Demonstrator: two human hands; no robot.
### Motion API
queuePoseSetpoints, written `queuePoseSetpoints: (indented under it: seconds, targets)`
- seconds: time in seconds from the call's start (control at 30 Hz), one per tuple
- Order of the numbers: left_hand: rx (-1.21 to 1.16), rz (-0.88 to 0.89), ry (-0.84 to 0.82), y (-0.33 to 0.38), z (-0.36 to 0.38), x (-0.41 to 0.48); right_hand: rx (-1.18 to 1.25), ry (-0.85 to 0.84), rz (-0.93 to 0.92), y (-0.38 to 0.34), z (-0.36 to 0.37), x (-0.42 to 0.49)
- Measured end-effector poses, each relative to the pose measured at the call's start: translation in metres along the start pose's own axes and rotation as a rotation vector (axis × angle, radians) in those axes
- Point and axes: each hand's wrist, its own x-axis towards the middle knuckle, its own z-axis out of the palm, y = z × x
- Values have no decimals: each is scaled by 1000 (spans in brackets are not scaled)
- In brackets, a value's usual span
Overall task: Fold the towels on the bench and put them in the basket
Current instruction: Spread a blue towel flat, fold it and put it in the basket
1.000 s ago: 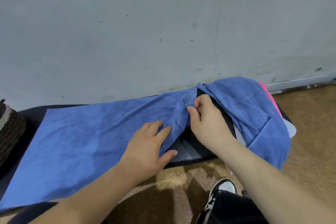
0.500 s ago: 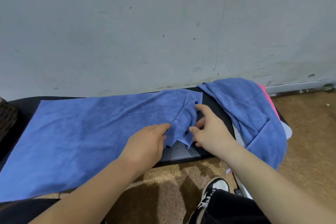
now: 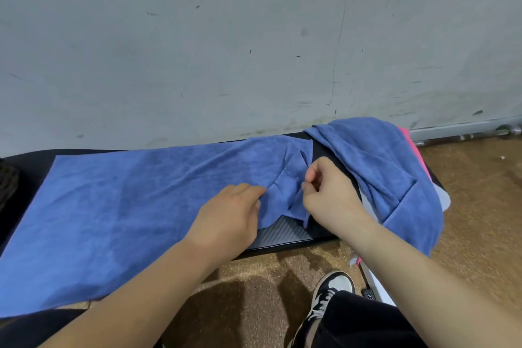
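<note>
A large blue towel (image 3: 118, 206) lies spread flat over the black bench (image 3: 285, 237), its right end crumpled. My left hand (image 3: 228, 215) rests on the towel near that crumpled end, fingers curled into the cloth. My right hand (image 3: 330, 192) pinches the towel's rumpled right edge between thumb and fingers. A second blue towel (image 3: 389, 172) is heaped on the bench's right end, over a pink towel (image 3: 409, 141) and a white one (image 3: 442, 198). A dark woven basket (image 3: 7, 178) shows only as a sliver at the far left edge.
A grey scuffed wall (image 3: 254, 37) stands right behind the bench. Brown speckled floor (image 3: 480, 206) lies in front and to the right. My shoe (image 3: 327, 297) and dark trouser leg are below the bench edge. A metal bar (image 3: 466, 135) runs along the wall's base at right.
The towel's right end has come off the heaped pile and lies on the bench. My right hand moved down from the far fold and now pinches the crumpled edge; my left fingers curled.
</note>
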Motion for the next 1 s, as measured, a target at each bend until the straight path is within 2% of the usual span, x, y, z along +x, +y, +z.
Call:
queuePoseSetpoints:
  seconds: [0.1,0.27,0.37,0.47,0.6,0.67,0.77,0.83,0.93,1.0]
  targets:
    - [-37,28,-39,-2,-1,-3,8,11,-20,-10,-21,-11]
    - [237,3,-323,-4,11,-14,12,-241,262,-3,-55,-31]
    - [256,10,-383,0,13,-19,50,-190,277,0,-63,-38]
    - [198,92,-249,17,12,-25,212,-69,274,-1,-58,-46]
    - [37,265,142,53,14,-30,342,35,182,-10,-43,-53]
    - [30,316,263,68,15,-30,356,67,157,-14,-38,-53]
    - [31,295,269,79,11,-28,436,48,220,-15,-35,-49]
    - [-37,283,241,81,10,-25,402,47,227,-17,-37,-46]
    - [-154,202,209,81,12,-23,207,88,150,-19,-44,-37]
    - [-208,172,210,79,13,-22,65,57,108,-16,-46,-27]
